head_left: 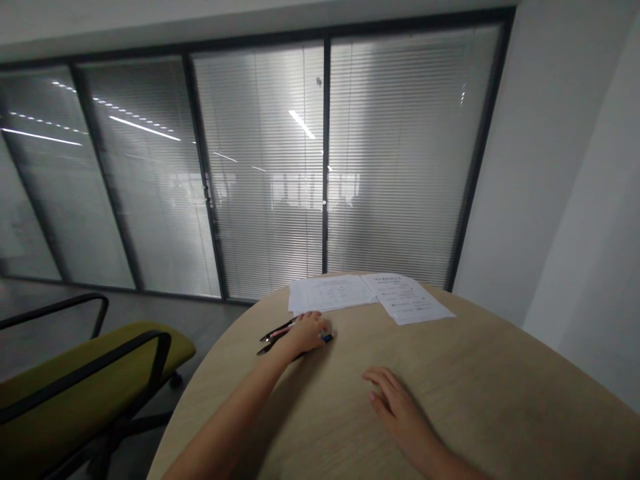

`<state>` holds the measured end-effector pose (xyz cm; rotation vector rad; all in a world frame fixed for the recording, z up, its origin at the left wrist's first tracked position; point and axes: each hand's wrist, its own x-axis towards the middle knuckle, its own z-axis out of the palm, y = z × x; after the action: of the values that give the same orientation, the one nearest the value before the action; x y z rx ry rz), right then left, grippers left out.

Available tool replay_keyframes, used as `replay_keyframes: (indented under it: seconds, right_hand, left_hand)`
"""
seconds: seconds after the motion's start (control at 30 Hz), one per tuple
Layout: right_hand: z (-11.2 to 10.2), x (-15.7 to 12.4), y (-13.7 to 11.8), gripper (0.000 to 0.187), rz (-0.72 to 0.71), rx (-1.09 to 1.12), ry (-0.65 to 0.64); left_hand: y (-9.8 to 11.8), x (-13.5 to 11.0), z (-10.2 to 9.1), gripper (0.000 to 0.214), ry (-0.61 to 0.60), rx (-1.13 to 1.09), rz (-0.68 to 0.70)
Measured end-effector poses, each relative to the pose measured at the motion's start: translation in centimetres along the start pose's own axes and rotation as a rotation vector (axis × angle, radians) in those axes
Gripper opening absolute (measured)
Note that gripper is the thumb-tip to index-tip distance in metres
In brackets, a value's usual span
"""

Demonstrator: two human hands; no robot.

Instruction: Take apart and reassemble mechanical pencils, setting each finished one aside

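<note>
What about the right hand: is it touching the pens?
No, the right hand is apart from the pens, at a nearer part of the table, while the left hand is over them.

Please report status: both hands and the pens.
Left hand over pens, grip unclear. Right hand appears empty, near tabletop. Papers lie beyond; no obstruction seen.

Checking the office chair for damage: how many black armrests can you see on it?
2. The far armrest stands beyond the green seat; the near armrest is on the side closer to the camera. Both run out of the left edge.
</note>
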<state>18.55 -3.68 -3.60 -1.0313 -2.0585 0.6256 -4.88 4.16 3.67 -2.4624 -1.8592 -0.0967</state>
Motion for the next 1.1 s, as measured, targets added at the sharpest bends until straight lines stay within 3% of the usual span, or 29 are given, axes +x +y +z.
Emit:
replay_keyframes:
  seconds: [0.4,0.63,0.97,1.1]
  right_hand:
    - [0.0,0.0,0.0,0.029,0.009,0.007,0.013]
    - [-0.1,0.0,-0.2,0.030,0.017,-0.012,0.011]
    - [-0.1,0.2,-0.5,0.029,0.011,0.005,0.018]
    - [-0.2,0.3,-0.8,0.031,0.015,0.016,0.008]
  left_hand:
    - [-1.6,0.0,-0.6,0.028,-0.104,0.001,-0.013]
    - [-1.5,-0.2,-1.1,0.044,-0.069,-0.018,-0.099]
    - [-1.8,-0.3,-1.0,0.017,-0.037,-0.011,-0.195]
    - [-1.4,-0.2,-2.0,0.012,0.017,-0.110,-0.193]
